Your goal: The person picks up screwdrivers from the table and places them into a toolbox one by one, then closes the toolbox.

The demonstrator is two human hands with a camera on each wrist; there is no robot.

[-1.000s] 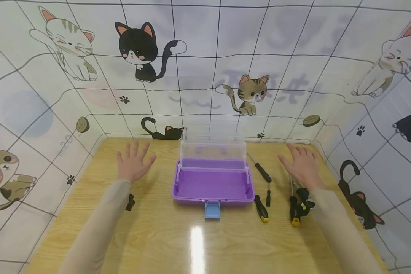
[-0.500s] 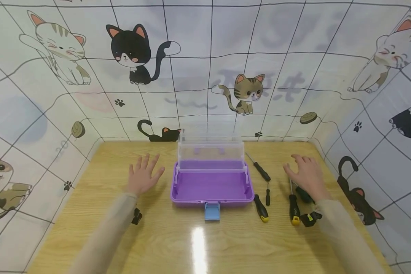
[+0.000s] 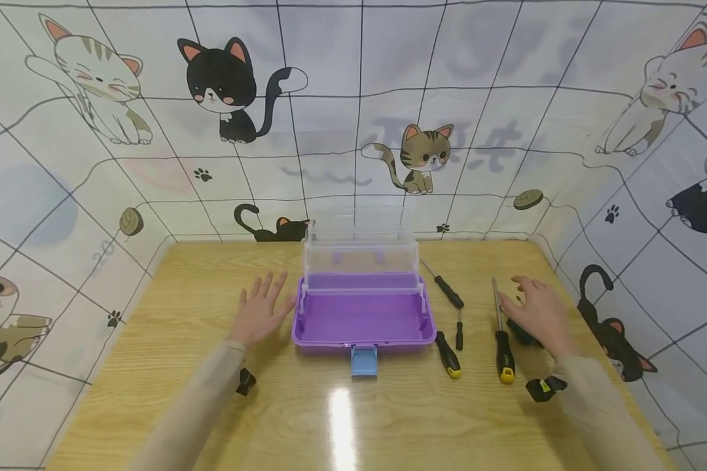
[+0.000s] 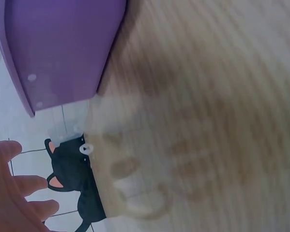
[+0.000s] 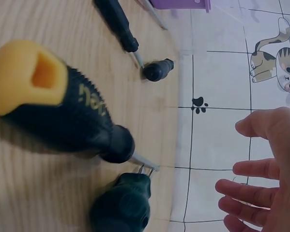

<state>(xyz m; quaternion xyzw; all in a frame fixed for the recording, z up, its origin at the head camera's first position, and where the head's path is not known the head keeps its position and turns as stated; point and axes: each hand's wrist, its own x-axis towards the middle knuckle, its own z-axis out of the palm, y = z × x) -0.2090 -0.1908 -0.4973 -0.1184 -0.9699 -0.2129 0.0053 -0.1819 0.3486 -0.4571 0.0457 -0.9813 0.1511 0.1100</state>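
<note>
- While I watch from afar, the pale wood-grain table bears the layout.
- The purple plastic box, its clear lid raised, sits at the middle; I'd leave it undisturbed.
- The left hand is just beside it, fingers spread; contact I can't tell.
- The right hand, empty, hovers near the long black-and-yellow-handled screwdriver, fingers loosely bent, slightly apart.
- I judge a grip around that thick handle surest, clearing the dark-green-handled tool alongside.

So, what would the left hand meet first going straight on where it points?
Probably the white, cat-printed wall, near its low black cat, passing left of the clear plastic lid; depth is unclear.
</note>
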